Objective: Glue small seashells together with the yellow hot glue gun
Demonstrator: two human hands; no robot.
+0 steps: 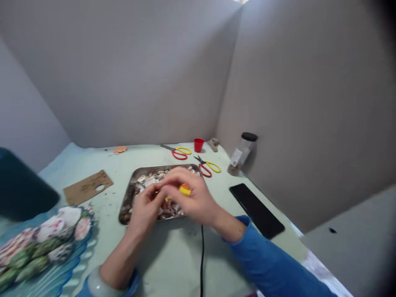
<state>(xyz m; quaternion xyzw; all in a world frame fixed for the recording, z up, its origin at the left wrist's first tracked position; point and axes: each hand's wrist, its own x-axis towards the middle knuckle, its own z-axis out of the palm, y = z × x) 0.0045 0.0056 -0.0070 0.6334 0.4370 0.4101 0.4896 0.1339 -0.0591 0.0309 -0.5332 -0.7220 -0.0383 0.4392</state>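
Note:
Above the metal tray [126,198] of small shells and pieces [151,180], my two hands meet at the fingertips. My right hand [194,194] is closed around a small yellow-and-orange object [185,189], perhaps a tool's handle; most of it is hidden in the palm. Pinched together, the fingers of my left hand [144,208] touch the right fingertips. Whatever lies between them is too small or too hidden to make out. Both hands are slightly blurred.
A blue scalloped dish [72,264] of large shells stands at left, near a dark container [24,185] and brown board [89,187]. Behind are two scissors [179,153] and a red cup [198,145]. At right are a jar [243,154] and black phone [256,210]; a cable [202,260] runs forward.

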